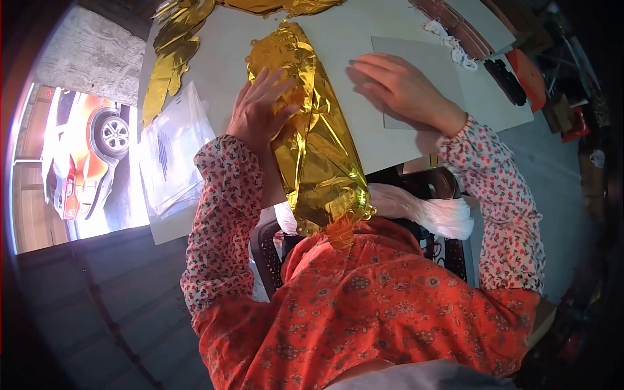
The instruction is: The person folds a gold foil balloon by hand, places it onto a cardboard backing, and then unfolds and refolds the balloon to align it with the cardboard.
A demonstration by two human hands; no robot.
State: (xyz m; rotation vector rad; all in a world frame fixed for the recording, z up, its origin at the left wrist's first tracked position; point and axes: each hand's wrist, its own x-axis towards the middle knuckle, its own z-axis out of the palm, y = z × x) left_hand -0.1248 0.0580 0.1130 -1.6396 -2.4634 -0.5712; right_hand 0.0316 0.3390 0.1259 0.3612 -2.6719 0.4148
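A flat, creased gold foil balloon with small tabs along its edge lies lengthwise on the table, its near end hanging over the edge toward my lap. My left hand rests on its left side, fingers spread and nothing gripped. To the right of the foil, my right hand is held low over the table, fingers stretched out and empty. Partly beneath that hand lies a thin greyish sheet. An orange tuft shows at the balloon's near end.
More gold foil pieces lie at the far left. Clear plastic bags sit at the left table edge. White string, a black bundle and brown strips lie at the right. Pale strands hang below the table edge.
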